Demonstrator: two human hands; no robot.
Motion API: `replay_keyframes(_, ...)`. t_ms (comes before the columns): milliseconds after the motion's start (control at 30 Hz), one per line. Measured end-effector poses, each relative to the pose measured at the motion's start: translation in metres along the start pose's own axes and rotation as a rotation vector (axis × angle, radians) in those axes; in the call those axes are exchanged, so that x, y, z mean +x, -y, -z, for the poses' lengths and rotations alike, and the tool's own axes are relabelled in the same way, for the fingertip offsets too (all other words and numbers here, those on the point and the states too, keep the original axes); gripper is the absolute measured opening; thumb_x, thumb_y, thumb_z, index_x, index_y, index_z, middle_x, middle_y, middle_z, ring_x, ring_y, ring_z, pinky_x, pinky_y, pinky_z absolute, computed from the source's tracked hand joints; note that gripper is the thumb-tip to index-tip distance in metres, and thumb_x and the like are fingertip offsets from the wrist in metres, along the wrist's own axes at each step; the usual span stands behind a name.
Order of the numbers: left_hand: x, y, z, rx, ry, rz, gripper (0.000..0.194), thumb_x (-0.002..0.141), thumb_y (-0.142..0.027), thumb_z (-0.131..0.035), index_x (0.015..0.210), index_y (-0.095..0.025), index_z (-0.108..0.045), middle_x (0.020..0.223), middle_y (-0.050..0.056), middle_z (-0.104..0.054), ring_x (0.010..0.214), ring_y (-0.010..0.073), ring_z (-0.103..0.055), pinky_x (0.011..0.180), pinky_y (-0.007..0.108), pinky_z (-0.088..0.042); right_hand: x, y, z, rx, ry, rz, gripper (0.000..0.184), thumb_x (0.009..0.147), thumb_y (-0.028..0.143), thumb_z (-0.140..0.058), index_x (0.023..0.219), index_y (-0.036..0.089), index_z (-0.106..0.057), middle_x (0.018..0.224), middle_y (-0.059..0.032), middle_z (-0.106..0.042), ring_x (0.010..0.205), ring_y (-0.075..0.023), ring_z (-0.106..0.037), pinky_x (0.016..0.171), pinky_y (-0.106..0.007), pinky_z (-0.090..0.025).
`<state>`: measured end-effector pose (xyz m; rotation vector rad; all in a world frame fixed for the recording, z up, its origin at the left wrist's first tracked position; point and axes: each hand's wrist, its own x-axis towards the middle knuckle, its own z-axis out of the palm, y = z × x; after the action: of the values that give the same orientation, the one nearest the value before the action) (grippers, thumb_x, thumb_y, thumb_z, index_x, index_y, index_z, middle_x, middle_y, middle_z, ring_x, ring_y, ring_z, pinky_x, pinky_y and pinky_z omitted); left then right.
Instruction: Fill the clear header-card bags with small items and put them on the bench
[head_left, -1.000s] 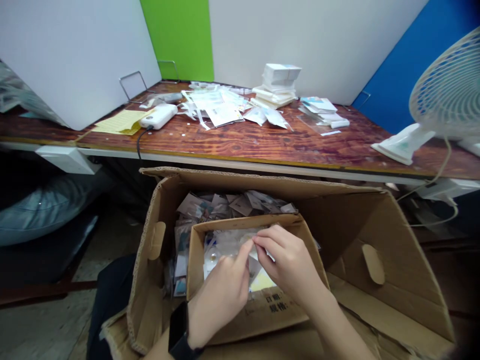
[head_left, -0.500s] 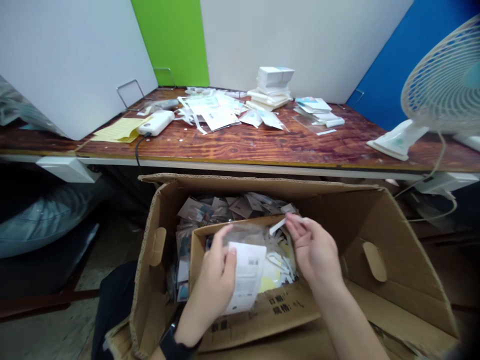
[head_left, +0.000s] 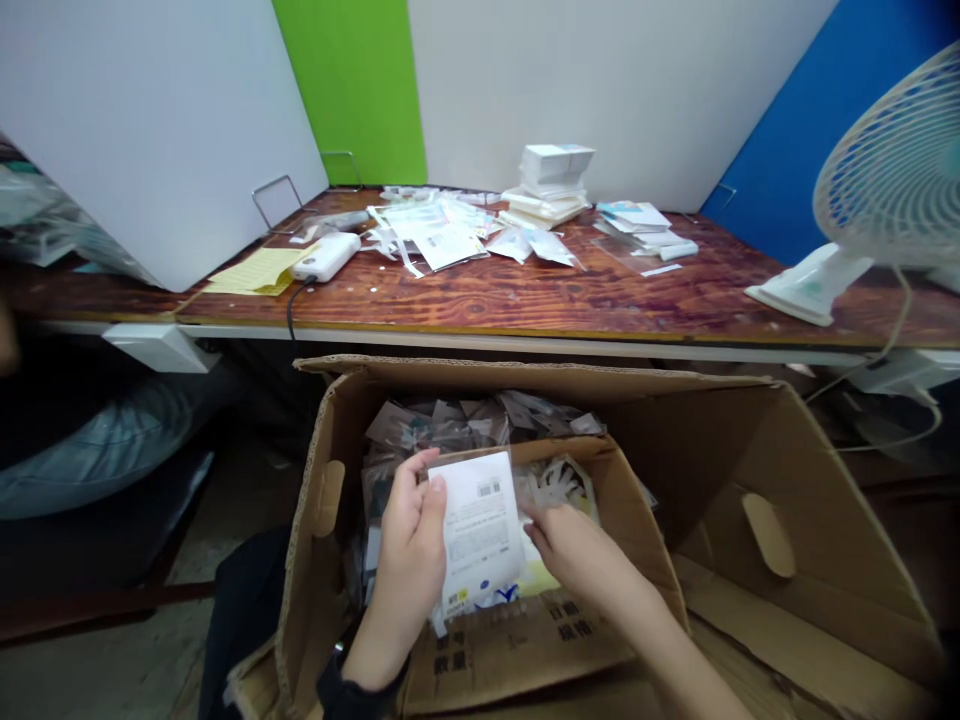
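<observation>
My left hand [head_left: 411, 560] grips a clear plastic packet [head_left: 480, 520] along its left side, thumb on the front. Inside it is a white card printed with small text, a barcode and a blue and yellow lower edge. At the packet's right edge, the curled fingers of my right hand [head_left: 589, 560] pinch the clear film; their tips are partly hidden. Both hands are over a small cardboard box [head_left: 517, 650], which contains white strips [head_left: 559, 480] and yellow pieces. That box sits inside a larger carton [head_left: 750, 440].
Several packed cards [head_left: 480, 415] lie in the carton behind the small box. On the wooden desk [head_left: 525, 310] are loose packets [head_left: 442, 235], a stack of white cards [head_left: 555, 170], a yellow paper [head_left: 255, 270], a white device [head_left: 328, 257] with a cable, and a fan [head_left: 900, 160].
The white strip pinched in my right hand is gone from it. That hand has moved down and left to the packet's edge. The packet has been raised and now faces me more squarely.
</observation>
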<state>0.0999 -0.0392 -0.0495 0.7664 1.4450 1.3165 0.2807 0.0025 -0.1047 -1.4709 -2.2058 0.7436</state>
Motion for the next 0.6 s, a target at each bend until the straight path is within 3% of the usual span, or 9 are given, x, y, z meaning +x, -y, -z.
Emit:
replay_keyframes(100, 0.000, 0.002, -0.001, 0.110, -0.046, -0.036, 0.035, 0.086, -0.040, -0.042, 0.115, -0.020, -0.041, 0.092, 0.007, -0.063, 0.077, 0.0203, -0.063, 0.061, 0.029, -0.049, 0.005, 0.003, 0.012, -0.049, -0.008, -0.061, 0.027, 0.084, 0.019, -0.041, 0.101, 0.016, -0.062, 0.075, -0.0115, -0.068, 0.070, -0.0250, -0.065, 0.061, -0.033, -0.046)
replay_keyframes(167, -0.002, 0.004, -0.002, 0.239, -0.102, -0.126, 0.032, 0.088, -0.038, -0.039, 0.114, -0.020, -0.042, 0.103, 0.010, -0.061, 0.091, 0.0229, -0.061, 0.071, 0.032, -0.049, 0.007, 0.016, 0.022, 0.070, -0.119, -0.039, 0.029, 0.086, 0.020, -0.038, 0.108, 0.017, -0.057, 0.086, -0.0110, -0.067, 0.078, -0.0237, -0.064, 0.067, -0.035, -0.049)
replay_keyframes(233, -0.005, 0.008, -0.005, 0.359, -0.108, -0.249, 0.029, 0.089, -0.031, -0.037, 0.116, -0.020, -0.042, 0.112, 0.011, -0.059, 0.103, 0.0225, -0.056, 0.082, 0.034, -0.046, 0.005, 0.036, 0.028, 0.278, -0.133, 0.042, 0.026, 0.086, 0.022, -0.042, 0.107, 0.019, -0.057, 0.097, -0.0094, -0.066, 0.086, -0.0216, -0.063, 0.074, -0.033, -0.051)
replay_keyframes(333, -0.010, 0.014, -0.010, 0.472, 0.025, -0.484, 0.034, 0.089, -0.019, -0.035, 0.123, -0.020, -0.040, 0.127, 0.010, -0.051, 0.117, 0.0201, -0.047, 0.095, 0.035, -0.040, -0.004, 0.065, 0.025, 0.532, 0.020, 0.171, 0.041, 0.084, 0.024, -0.051, 0.124, 0.021, -0.047, 0.122, -0.0090, -0.055, 0.106, -0.0224, -0.056, 0.088, -0.035, -0.048)
replay_keyframes(400, -0.014, 0.017, -0.014, 0.535, 0.119, -0.636, 0.042, 0.087, -0.013, -0.037, 0.128, -0.019, -0.038, 0.137, 0.010, -0.040, 0.127, 0.0211, -0.035, 0.101, 0.037, -0.034, -0.010, 0.075, 0.019, 0.624, 0.032, 0.191, 0.056, 0.081, 0.024, -0.056, 0.133, 0.021, -0.037, 0.132, -0.0088, -0.046, 0.116, -0.0247, -0.049, 0.095, -0.038, -0.043)
replay_keyframes(467, -0.017, 0.017, -0.018, 0.595, 0.194, -0.726, 0.051, 0.084, -0.009, -0.039, 0.133, -0.017, -0.033, 0.143, 0.009, -0.031, 0.132, 0.0227, -0.023, 0.106, 0.040, -0.028, -0.012, 0.076, 0.015, 0.724, -0.015, 0.136, 0.056, 0.080, 0.026, -0.057, 0.133, 0.022, -0.038, 0.131, -0.0082, -0.049, 0.114, -0.0255, -0.051, 0.093, -0.038, -0.044)
replay_keyframes(533, -0.020, 0.015, -0.021, 0.644, 0.261, -0.755, 0.057, 0.081, -0.007, -0.041, 0.136, -0.015, -0.030, 0.145, 0.010, -0.025, 0.134, 0.0243, -0.017, 0.108, 0.044, -0.023, -0.010, 0.071, 0.014, 0.830, -0.086, 0.035, 0.045, 0.082, 0.027, -0.055, 0.127, 0.023, -0.047, 0.122, -0.0069, -0.057, 0.105, -0.0239, -0.057, 0.087, -0.036, -0.048)
replay_keyframes(600, -0.021, 0.012, -0.022, 0.651, 0.284, -0.764, 0.051, 0.080, -0.008, -0.043, 0.130, -0.016, -0.040, 0.145, 0.009, -0.027, 0.133, 0.0254, -0.019, 0.108, 0.045, -0.023, -0.007, 0.065, 0.017, 0.881, -0.148, -0.056, 0.033, 0.085, 0.029, -0.052, 0.117, 0.022, -0.057, 0.110, -0.0055, -0.064, 0.095, -0.0216, -0.062, 0.082, -0.033, -0.050)
